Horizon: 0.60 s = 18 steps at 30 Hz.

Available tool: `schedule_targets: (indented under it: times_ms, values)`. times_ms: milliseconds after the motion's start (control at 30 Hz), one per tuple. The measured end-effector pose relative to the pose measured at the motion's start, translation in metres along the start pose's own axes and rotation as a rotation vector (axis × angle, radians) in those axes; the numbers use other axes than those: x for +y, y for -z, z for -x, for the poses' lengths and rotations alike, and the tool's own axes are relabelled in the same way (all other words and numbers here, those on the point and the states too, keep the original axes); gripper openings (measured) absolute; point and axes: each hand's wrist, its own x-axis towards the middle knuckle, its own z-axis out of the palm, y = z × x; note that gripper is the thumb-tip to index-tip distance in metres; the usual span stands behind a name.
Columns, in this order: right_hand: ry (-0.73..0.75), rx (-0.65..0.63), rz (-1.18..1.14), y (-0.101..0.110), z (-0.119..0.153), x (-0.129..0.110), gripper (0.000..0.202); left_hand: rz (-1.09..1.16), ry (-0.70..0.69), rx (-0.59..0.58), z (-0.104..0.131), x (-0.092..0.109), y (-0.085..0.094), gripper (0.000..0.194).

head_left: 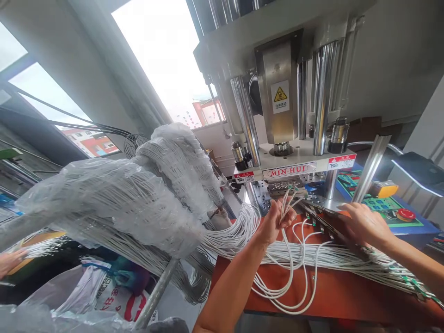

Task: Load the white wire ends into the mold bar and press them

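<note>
My left hand (271,226) is closed around several white cables (285,203) with small green circuit boards at their tips, held up in front of the press. My right hand (368,224) grips the edge of a long dark metal fixture plate (324,221). Green boards with cables trailing from them sit along the left side of that plate. Below both hands, a thick bundle of white cables (312,255) lies across the red-brown table (333,296), and loops of cable hang toward its front edge. My right fingertips are partly hidden.
A press (289,172) marked MIN-HUI stands behind the table. To its right is a control panel with a red stop button (405,213). Plastic-wrapped cable bundles (138,194) hang over a metal rail at left. Another person's hand (12,262) shows at far left.
</note>
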Motion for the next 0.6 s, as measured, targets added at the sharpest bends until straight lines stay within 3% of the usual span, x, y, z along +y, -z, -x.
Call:
schedule_targets:
  times_ms: [167, 300, 467, 600]
  values:
    - [0.012, -0.227, -0.746, 0.033, -0.021, -0.066, 0.031, -0.114, 0.024, -0.020, -0.003, 0.001, -0.004, 0.064]
    - [0.133, -0.362, -1.159, 0.041, -0.035, -0.108, 0.030, -0.173, 0.060, 0.031, -0.005, 0.001, -0.009, 0.060]
    - [0.130, -0.255, -1.261, 0.040, -0.032, -0.122, 0.033, -0.187, 0.103, 0.084, -0.009, -0.006, -0.007, 0.058]
    - [-0.058, -0.108, -1.415, 0.045, -0.030, -0.116, 0.028, -0.260, 0.048, 0.136, -0.011, -0.005, -0.003, 0.052]
